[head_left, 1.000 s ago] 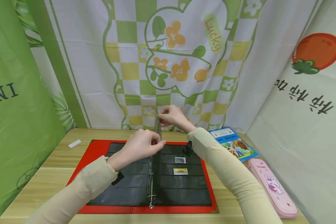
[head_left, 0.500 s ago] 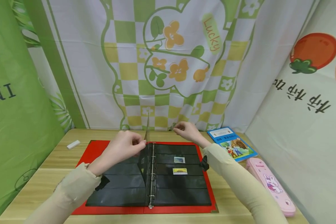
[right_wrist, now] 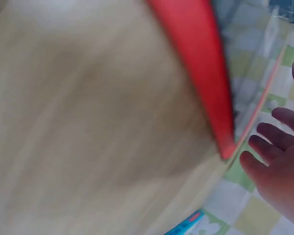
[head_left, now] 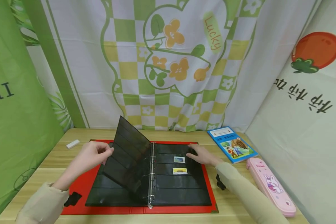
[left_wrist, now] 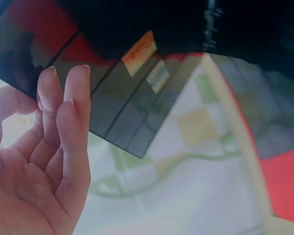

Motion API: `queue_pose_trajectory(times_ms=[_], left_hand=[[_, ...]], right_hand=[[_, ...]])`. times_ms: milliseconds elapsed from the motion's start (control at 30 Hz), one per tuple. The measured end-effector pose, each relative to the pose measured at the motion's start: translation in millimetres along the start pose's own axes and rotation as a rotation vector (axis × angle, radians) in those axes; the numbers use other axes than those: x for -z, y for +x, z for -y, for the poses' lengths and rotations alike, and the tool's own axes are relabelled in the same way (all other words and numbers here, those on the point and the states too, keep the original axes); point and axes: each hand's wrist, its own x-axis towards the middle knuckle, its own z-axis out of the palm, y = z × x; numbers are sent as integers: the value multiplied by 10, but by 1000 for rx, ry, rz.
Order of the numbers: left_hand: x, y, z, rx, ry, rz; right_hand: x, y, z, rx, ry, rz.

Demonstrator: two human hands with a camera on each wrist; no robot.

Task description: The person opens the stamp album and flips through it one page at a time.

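Note:
A red ring-bound stamp album [head_left: 82,186] lies spread on the table, with black pages on metal rings [head_left: 151,183]. My left hand [head_left: 89,157] pinches the outer edge of a raised black page [head_left: 128,152], which slants over the left side. In the left wrist view this page carries an orange stamp [left_wrist: 140,53] and a pale blue stamp [left_wrist: 158,77] in its strips. Over the upper right corner of the right page [head_left: 182,189] is my right hand [head_left: 203,154], fingers loosely spread. A blue stamp [head_left: 179,159] and a yellow stamp [head_left: 180,171] sit in that page.
A white eraser-like block [head_left: 72,144] lies at the table's back left. On the right are a blue picture book [head_left: 232,144] and a pink pencil case [head_left: 271,186]. Patterned curtains [head_left: 170,109] hang behind the table and at both sides.
My left hand has carried the upright page leftward and down past the rings. My right hand has let go of the page and come down to the right page's upper corner.

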Motion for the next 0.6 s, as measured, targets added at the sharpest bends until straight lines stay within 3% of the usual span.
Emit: queue_pose_trajectory(times_ms=[300, 467, 600], left_hand=[[-5, -215, 654, 120, -73, 89], [-109, -320, 981, 178, -27, 120], [-210, -366, 1162, 210, 10, 150]], right_hand=[[-80, -94, -169, -13, -39, 9], [-111, -92, -235, 9, -84, 4], [-145, -74, -275, 23, -131, 17]])
